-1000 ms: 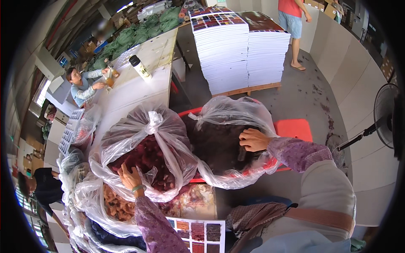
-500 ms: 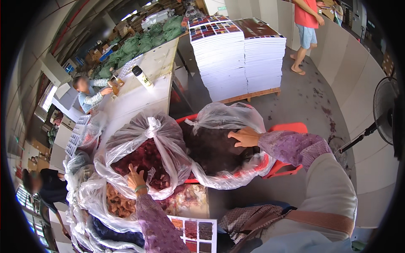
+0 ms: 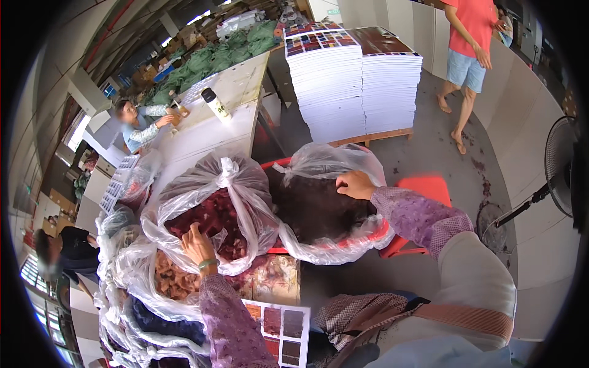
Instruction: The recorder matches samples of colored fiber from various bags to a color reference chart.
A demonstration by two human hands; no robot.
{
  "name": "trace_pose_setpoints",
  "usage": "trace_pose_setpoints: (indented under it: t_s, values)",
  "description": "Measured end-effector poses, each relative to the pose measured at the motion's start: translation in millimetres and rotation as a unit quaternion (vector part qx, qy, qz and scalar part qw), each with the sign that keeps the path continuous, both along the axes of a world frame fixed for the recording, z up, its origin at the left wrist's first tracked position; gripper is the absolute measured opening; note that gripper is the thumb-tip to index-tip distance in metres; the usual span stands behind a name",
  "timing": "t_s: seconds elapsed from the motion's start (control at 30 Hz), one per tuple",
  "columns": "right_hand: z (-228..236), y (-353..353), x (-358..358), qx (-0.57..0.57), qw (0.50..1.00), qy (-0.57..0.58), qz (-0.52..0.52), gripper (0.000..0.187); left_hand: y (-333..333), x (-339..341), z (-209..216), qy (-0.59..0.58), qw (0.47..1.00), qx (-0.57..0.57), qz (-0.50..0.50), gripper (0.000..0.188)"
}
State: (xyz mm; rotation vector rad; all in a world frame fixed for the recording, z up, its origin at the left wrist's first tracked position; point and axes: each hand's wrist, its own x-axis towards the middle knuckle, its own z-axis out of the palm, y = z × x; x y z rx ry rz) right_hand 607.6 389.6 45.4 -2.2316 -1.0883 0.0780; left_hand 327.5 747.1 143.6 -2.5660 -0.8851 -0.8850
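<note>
The workshop floor runs grey past a tall stack of white-edged printed sheets [image 3: 328, 92], well beyond the fingers of both hands, and a long pale worktop [image 3: 190, 132] stretches ahead of the left ones. From where I stand, the left hand [image 3: 199, 247] is at the near edge of the dark red fluffy fibre [image 3: 202, 211], its index finger raised from the more bent ones. The right hand [image 3: 357, 184] is curled, fingers bunched together, over the dark brown-grey loose fibre [image 3: 319, 208].

Both fibres sit in clear plastic bags with rims rolled outward, probably so fingers can get in freely; the white plastic knot [image 3: 227, 172] beyond the left fingers seems to gather slack out of the way. The white card with coloured swatches [image 3: 279, 331], nearer the body than either hand, is perhaps placed for easy viewing.

I can't tell whether either hand pinches any fibre: the right fingertips are turned under and the left ones blend into the red. The card's lower edge is cut off, and plastic hides much of the red container [image 3: 380, 236] below the right fingers.
</note>
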Motion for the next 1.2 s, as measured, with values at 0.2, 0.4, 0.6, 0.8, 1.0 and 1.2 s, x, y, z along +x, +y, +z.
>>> trace_pose_setpoints:
  t_s: [0.2, 0.4, 0.6, 0.8, 1.0, 1.2]
  values:
    - [10.3, 6.9, 3.6, -0.037, 0.999, 0.017, 0.022, 0.021, -28.6, -15.5, 12.2, -0.043, 0.997, 0.037, -0.047, 0.026]
    - [-16.8, 12.5, -17.8, -0.070, 0.996, -0.046, -0.002, 0.023, -54.6, -92.6, 1.6, 0.054, 0.996, 0.076, 0.003, 0.036]
    - [-17.3, -24.1, 10.6, -0.137, 0.980, -0.139, -0.030, 0.014, -79.3, -103.8, 11.6, -0.047, 0.999, -0.005, 0.023, 0.028]
    - [11.3, -19.2, -18.1, 0.053, 0.998, -0.002, -0.039, 0.023, -140.9, -258.0, 11.8, -0.124, 0.950, -0.256, 0.127, 0.032]
    - [31.2, 19.0, -147.2, 0.081, 0.952, 0.214, 0.204, 0.020, -268.6, -418.9, -24.3, -0.406, 0.743, -0.508, 0.162, 0.028]
    - [9.3, 24.7, -346.9, -0.042, 0.813, 0.394, 0.426, 0.013, -348.7, -480.5, -67.7, -0.387, 0.681, -0.554, 0.280, 0.028]
